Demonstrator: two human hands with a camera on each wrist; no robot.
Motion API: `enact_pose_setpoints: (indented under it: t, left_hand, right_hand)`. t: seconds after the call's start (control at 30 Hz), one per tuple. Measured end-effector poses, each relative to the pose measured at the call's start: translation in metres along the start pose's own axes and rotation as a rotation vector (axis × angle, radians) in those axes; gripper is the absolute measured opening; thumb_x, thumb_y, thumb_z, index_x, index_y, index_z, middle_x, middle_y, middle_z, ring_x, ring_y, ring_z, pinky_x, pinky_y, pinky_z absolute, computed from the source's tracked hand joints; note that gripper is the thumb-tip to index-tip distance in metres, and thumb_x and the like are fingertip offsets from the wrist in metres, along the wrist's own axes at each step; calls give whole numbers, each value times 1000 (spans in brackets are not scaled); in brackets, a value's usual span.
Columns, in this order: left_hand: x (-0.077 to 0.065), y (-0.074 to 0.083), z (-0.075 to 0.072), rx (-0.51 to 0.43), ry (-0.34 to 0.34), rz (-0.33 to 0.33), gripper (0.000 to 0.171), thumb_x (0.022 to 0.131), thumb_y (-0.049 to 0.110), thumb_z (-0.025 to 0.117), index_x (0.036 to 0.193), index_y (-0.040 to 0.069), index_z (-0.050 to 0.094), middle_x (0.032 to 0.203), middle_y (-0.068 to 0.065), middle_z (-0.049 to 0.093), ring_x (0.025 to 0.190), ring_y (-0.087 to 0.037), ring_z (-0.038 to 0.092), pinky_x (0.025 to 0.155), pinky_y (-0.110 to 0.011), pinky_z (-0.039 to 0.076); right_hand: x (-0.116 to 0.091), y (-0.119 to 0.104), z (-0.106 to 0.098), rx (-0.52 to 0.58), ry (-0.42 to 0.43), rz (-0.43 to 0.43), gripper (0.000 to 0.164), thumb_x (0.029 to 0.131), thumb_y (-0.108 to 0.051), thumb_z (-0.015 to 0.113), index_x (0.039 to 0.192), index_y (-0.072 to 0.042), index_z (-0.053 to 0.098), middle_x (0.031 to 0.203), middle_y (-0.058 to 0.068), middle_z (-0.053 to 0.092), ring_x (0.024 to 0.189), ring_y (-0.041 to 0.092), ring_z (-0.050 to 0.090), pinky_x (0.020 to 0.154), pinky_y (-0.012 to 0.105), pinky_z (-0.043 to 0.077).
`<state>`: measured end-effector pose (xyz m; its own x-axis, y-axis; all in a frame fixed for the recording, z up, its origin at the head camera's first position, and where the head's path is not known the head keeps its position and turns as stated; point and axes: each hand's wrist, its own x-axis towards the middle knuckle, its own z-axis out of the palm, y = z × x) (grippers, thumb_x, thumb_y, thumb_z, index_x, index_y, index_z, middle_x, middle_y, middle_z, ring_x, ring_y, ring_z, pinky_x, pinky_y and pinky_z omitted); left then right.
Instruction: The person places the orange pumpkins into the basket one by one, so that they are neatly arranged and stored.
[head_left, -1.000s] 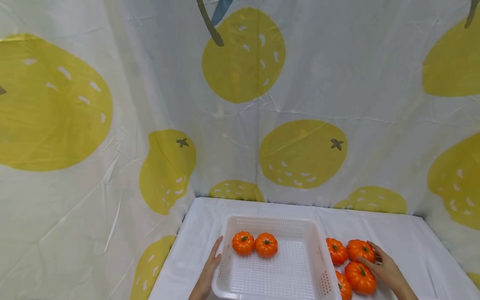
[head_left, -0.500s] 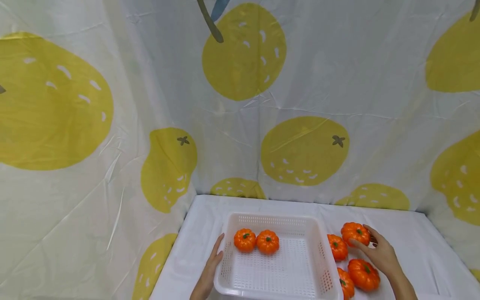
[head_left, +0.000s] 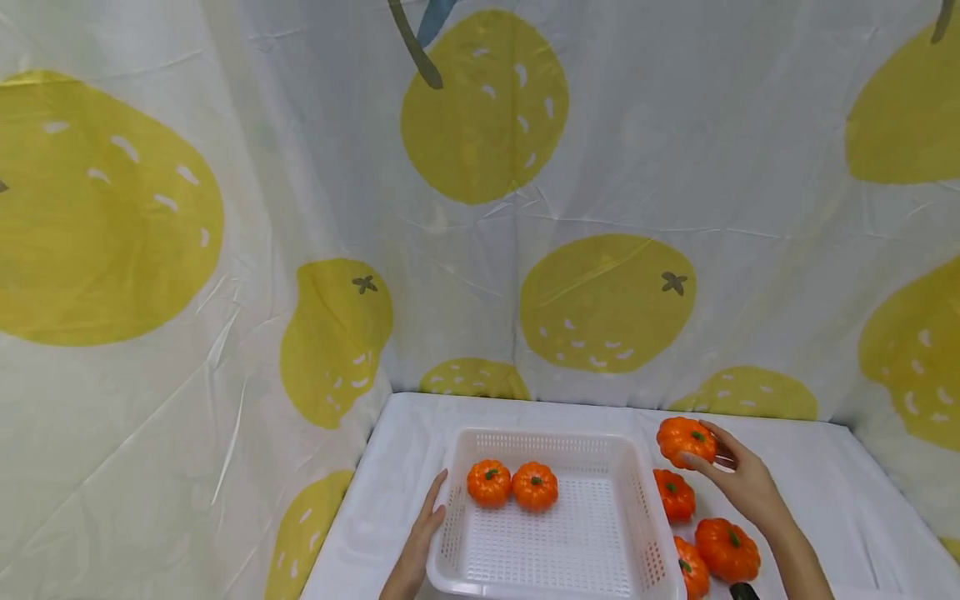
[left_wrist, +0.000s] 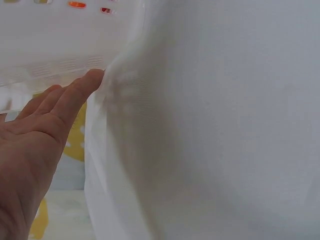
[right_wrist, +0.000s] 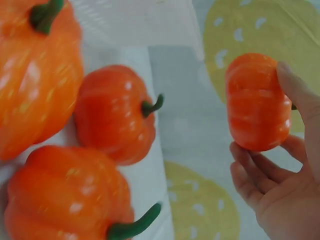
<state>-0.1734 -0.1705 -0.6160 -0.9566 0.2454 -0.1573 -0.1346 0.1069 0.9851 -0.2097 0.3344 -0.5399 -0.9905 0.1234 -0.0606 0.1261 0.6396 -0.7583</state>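
Held pumpkin [head_left: 682, 442]: orange with a green stem, between the right thumb and fingertips, past the basket's right wall and clear of the other pumpkins.
Right hand [head_left: 746, 490]: fingers clamped on that pumpkin, thumb on one side, the rest curled to the other.
Left hand [head_left: 418, 542]: fingers straight, not curled, touching the basket's left side.
Basket [head_left: 540, 437]: white, perforated, just right of the left fingers; the right fingers are off its far right corner.
Basket pumpkins: two, [head_left: 488, 484] and [head_left: 535, 487], side by side, inside the wall nearest the left fingers.
Loose pumpkins: one [head_left: 677, 497] just nearer the person than the right fingers; two more, [head_left: 727, 550] and [head_left: 693, 570], nearer again, left of the right forearm.
Counter [head_left: 840, 517]: white-covered, under the basket and below the right fingers.
Curtain [head_left: 750, 150]: lemon-printed, beyond both hands' fingers.
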Motion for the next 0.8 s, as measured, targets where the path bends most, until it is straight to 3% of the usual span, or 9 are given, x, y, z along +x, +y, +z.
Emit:
enact_pose_setpoints:
  t: [0.23, 0.37, 0.57, 0.8]
  left_hand:
    - [1, -1, 0, 1, 6, -11, 66, 109, 56, 30, 167, 35, 7, 176, -13, -2, 158, -50, 13, 120, -71, 26]
    - [2, -1, 0, 1, 10, 0, 66, 109, 55, 30, 168, 34, 8, 176, -13, -2, 158, -50, 11, 120, -73, 24]
    - [3, -3, -1, 2, 18, 11, 63, 110, 52, 30, 167, 35, 10, 176, -12, 0, 159, -48, 10, 120, -74, 21]
    - [3, -5, -2, -1, 12, 14, 63, 110, 53, 30, 167, 36, 10, 176, -12, -1, 159, -48, 11, 120, -73, 24]
  right_hand:
    - [0, -26, 7, 36, -58, -133, 87, 99, -49, 67, 163, -5, 28, 155, 32, 45, 133, 51, 50, 104, 66, 49]
    - [1, -35, 13, 39, -77, -195, 82, 99, -42, 69, 161, -3, 32, 151, 29, 52, 130, 48, 55, 100, 57, 55]
    - [6, -43, 22, 35, -110, -222, 82, 98, -42, 70, 161, -4, 34, 153, 28, 50, 130, 46, 56, 93, 43, 60]
    - [7, -51, 37, 29, -139, -241, 82, 97, -44, 71, 161, -8, 35, 152, 27, 51, 130, 46, 56, 96, 51, 59]
